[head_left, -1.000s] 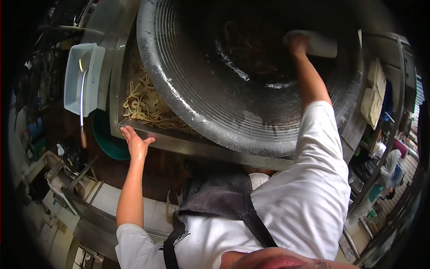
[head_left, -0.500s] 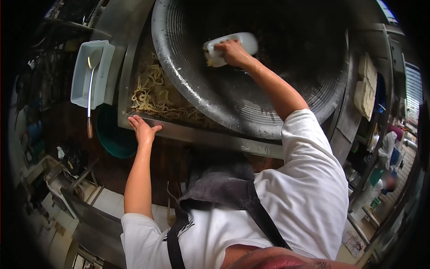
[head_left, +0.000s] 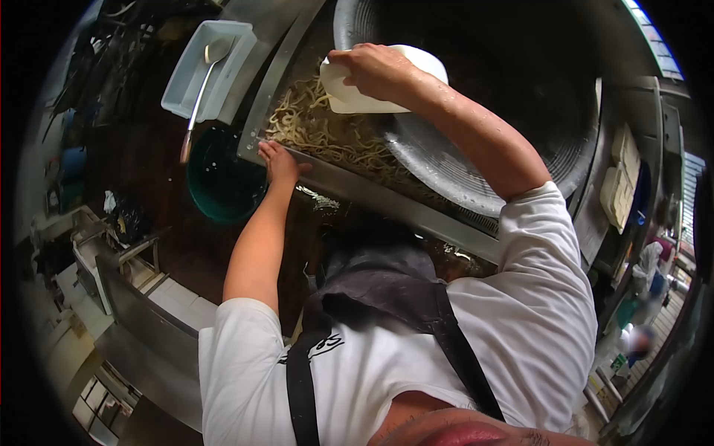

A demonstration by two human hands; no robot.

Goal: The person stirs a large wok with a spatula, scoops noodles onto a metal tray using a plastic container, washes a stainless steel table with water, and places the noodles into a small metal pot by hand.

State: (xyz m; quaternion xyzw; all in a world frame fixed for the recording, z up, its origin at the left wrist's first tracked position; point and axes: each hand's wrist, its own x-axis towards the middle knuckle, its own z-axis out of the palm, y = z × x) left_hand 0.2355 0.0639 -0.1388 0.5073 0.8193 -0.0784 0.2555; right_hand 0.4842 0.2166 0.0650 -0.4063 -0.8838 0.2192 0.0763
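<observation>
The right hand [head_left: 375,68] grips the white scoop [head_left: 387,82] above the noodles [head_left: 320,123]; the left hand [head_left: 280,163] is spread on the metal edge [head_left: 372,195].

Dim and shadowed, with daylight at upper right, wet glints, fisheye-bent edges and black corners.

White container [head_left: 425,65], smooth with rounded corners, held in the right hand [head_left: 375,70] above the near-left rim of a wok [head_left: 446,167]; its contents cannot be made out. Wok: large, round, dark grey, ridged inside. Noodles [head_left: 335,145]: pale yellow-brown, thick, tangled, lying wet beside the wok within a straight-edged metal surround [head_left: 335,186].
</observation>
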